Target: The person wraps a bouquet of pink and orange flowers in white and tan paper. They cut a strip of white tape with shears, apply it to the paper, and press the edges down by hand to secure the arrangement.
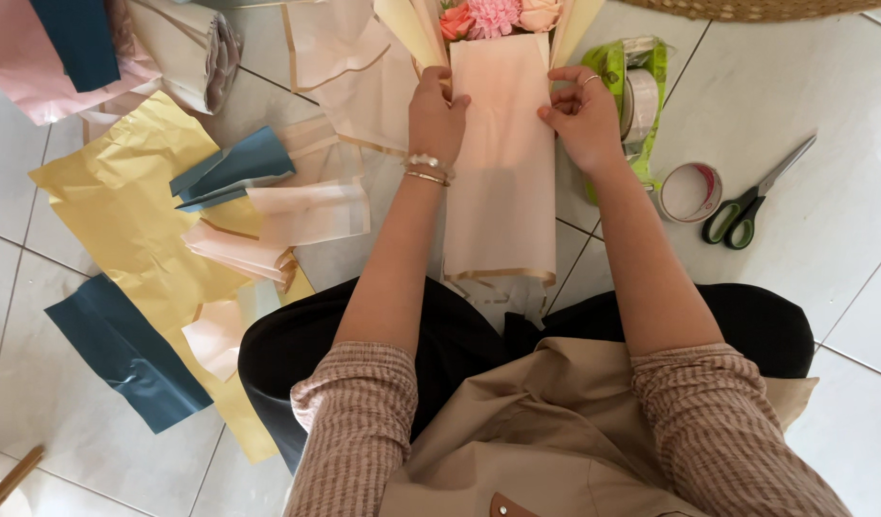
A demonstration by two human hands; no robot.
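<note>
Person seated on a white tiled floor point(823, 172), working a flower bouquet point(498, 19) laid lengthwise ahead of the knees, blooms at the far end: pink and peach heads show at the top edge of the view. A long pale pink wrapping sheet point(502, 163) with a gold-edged hem covers the stems and runs back toward the lap. Left hand point(434, 110) pinches the sheet's upper left edge, fingers curled over it near the flowers; right hand point(581, 110) presses and grips the upper right edge, thumb on top. Both hands closed on paper, neither free. Judged from this: the front layer is in place and being lined up or folded in at the sides, with cream outer sheets already flaring behind the blooms. No tape or ribbon visible on the wrap, so fastening looks not yet done. A green tape dispenser point(636, 86) lies just beside the right hand, a spare tape roll point(691, 191) and green-handled scissors point(751, 206) further right, untouched. Left of the bouquet, loose stock remains: yellow paper point(124, 211), blue paper point(124, 354), folded pink pieces point(306, 211) and a rolled bundle point(196, 48). Whether more layers go on cannot be told.
</note>
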